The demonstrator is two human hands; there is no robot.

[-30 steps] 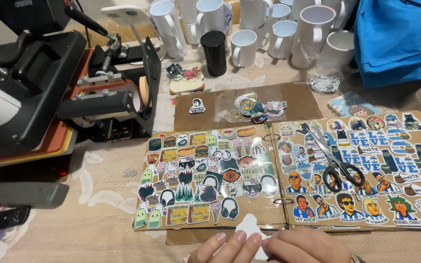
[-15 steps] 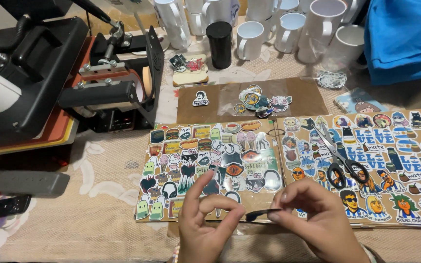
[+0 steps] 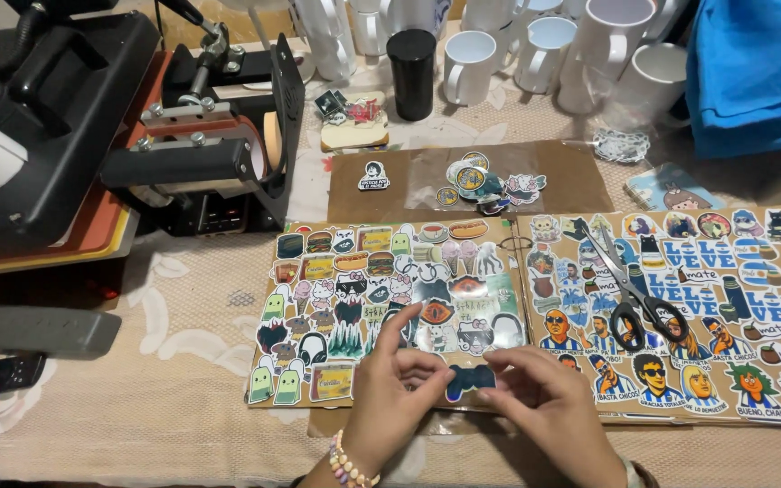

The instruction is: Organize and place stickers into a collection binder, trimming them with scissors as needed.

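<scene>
Beige patterned tablecloth (image 3: 164, 398) lies bare at 9 o'clock of your hands, the widest free margin. Your left hand (image 3: 390, 398) and right hand (image 3: 544, 407) pinch a small dark, glossy sticker (image 3: 470, 380) between their fingertips, just over the near edge of the left brown card sheet (image 3: 386, 312), which is crowded with die-cut stickers. Scissors (image 3: 630, 294) with black handles rest at 2 o'clock. White ceramic mugs (image 3: 535, 54) line the far edge; a black heat press (image 3: 47, 136) blocks 10 o'clock.
</scene>
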